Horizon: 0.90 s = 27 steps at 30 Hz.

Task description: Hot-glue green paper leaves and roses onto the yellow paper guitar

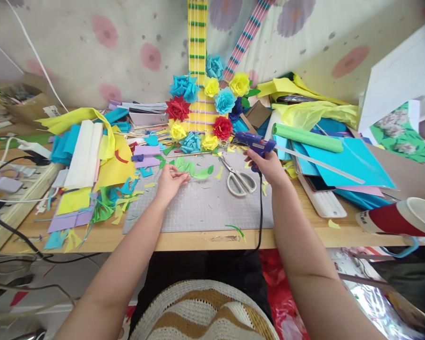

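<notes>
**Glue gun (250, 140) and leaves (193, 168) held apart above a mat (201, 210)**

The right hand (265, 166) is wrapped around the gun's handle, the nozzle directed left, near the paper flowers (222, 128); whether it touches them cannot be told. A pale glue stick (318, 164) juts from the rear, so the grip probably sits low on the handle to leave that feed free. The cord (261, 212) drops over the table's front edge, seemingly out of the way of the mat's middle.

The left hand (172, 183) has its fingertips pressed together, pinching the green leaves near their left end; this presumably leaves most of the blades exposed. The exact contact is too small to tell. The leaves lie over the mat's far part, in front of the yellow guitar (197, 111).

Scissors (240, 183) rest between the hands, handles toward the person, a placement suited to easy reach. Coloured paper (354, 163) is stacked at the sides, likely to spare the mat.
</notes>
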Motion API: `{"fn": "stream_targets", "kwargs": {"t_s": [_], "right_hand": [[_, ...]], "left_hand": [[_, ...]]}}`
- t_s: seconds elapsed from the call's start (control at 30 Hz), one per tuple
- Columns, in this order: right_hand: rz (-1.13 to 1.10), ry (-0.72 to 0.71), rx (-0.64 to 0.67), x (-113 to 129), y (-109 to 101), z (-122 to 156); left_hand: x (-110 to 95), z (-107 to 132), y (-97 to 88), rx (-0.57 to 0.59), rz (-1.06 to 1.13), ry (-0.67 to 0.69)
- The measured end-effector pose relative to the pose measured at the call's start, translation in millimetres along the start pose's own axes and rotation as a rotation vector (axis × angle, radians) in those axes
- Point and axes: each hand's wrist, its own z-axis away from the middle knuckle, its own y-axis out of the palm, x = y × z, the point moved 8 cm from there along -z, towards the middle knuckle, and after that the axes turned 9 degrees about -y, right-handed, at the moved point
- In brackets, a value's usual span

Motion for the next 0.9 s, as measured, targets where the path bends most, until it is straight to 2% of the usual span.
{"fn": "stream_targets", "kwargs": {"t_s": [0.1, 0.17, 0.3, 0.4, 0.57, 0.9], "right_hand": [[-0.077, -0.071, 0.228, 31.4, 33.2, 6.6], [-0.067, -0.11, 0.333, 42.6, 56.1, 12.2], [-0.069, -0.101, 0.401, 37.9, 85.5, 21.2], [-0.098, -0.084, 0.389, 27.7, 89.3, 25.6], [-0.002, -0.161, 0.348, 21.9, 82.9, 28.6], [0.163, -0.29, 0.397, 35.7, 89.8, 35.8]], "left_hand": [[-0.5, 0.6, 1.7, 0.009, -0.021, 0.01], [-0.5, 0.8, 1.7, 0.011, -0.024, 0.018], [0.1, 0.7, 0.0, 0.004, -0.021, 0.039], [0.1, 0.3, -0.9, -0.015, -0.062, 0.044], [0.3, -1.1, -2.5, -0.057, -0.124, 0.026], [5.2, -5.4, -6.8, -0.091, -0.104, -0.02]]}}
